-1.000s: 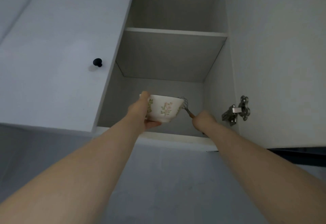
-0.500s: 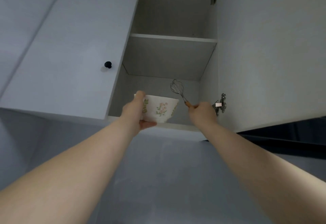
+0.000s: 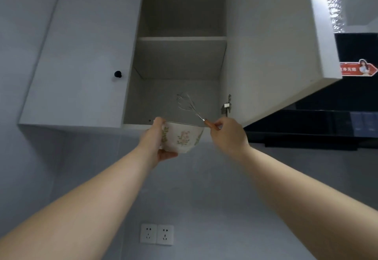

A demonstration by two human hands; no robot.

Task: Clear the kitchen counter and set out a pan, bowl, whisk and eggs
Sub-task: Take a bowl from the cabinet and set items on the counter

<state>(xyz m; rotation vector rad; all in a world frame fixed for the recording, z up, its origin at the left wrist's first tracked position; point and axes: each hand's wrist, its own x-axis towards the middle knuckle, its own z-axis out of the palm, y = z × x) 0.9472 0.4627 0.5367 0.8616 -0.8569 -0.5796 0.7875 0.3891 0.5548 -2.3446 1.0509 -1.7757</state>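
My left hand [image 3: 156, 140] grips a white bowl [image 3: 183, 138] with a floral print, thumb on its rim, fingers under its base. The bowl hangs just below the front edge of the open wall cupboard [image 3: 180, 59]. My right hand [image 3: 228, 135] pinches the orange handle of a small wire whisk [image 3: 189, 104], whose wires point up and left in front of the cupboard's lower compartment. The pan and eggs are out of sight.
The cupboard's right door [image 3: 272, 44] stands swung open beside my right hand, hinge [image 3: 227, 107] near the whisk. The left door with a black knob [image 3: 117, 74] is shut. A black range hood [image 3: 327, 120] is at right. Two wall sockets [image 3: 157, 237] sit below.
Both hands have drawn back and down out of the cupboard, carrying the bowl and the whisk clear of the bottom shelf. The view has tilted down, showing the sockets.
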